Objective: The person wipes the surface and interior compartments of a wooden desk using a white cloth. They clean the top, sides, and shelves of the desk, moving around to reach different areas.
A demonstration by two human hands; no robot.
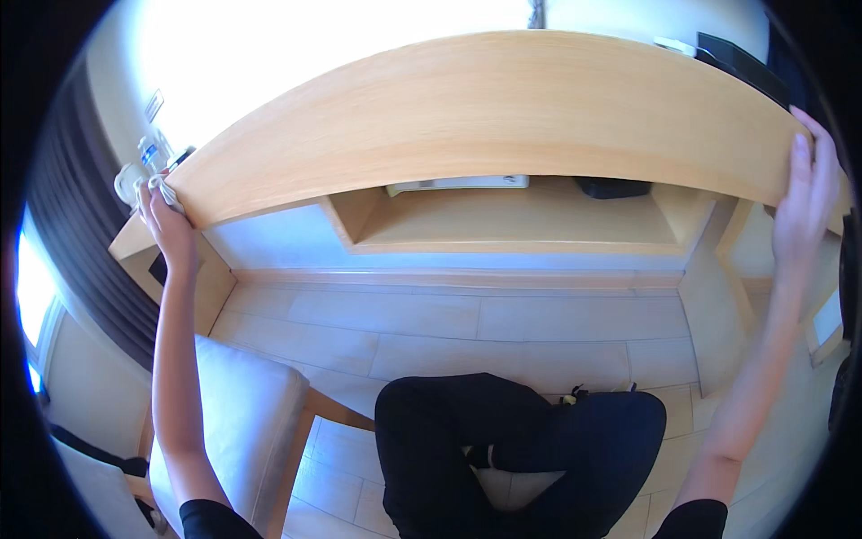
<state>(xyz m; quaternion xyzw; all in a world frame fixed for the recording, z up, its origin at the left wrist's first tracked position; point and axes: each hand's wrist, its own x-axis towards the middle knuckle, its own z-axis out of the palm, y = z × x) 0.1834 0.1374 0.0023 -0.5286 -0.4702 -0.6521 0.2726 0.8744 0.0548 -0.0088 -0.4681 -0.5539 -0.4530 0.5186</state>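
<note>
A long light-wood desk [485,101] spans the view before me. At its left end my left hand [168,229] is closed around a white cloth [163,191], pressed against the desktop. Just beyond that hand are a white cup [126,182] and a clear plastic bottle [149,155] with a blue label. My right hand [805,192] lies over the desk's right end, fingers extended and nothing held. Part of its fingertips rests near a dark flat object [744,64] at the back right.
Under the desktop, an open shelf [512,219] holds a white box-like item [465,182] and a black object [614,188]. A padded stool [236,418] stands left of my legs [458,431]. A dark curtain [91,209] hangs at left. A small white device [675,46] sits at the desk's back.
</note>
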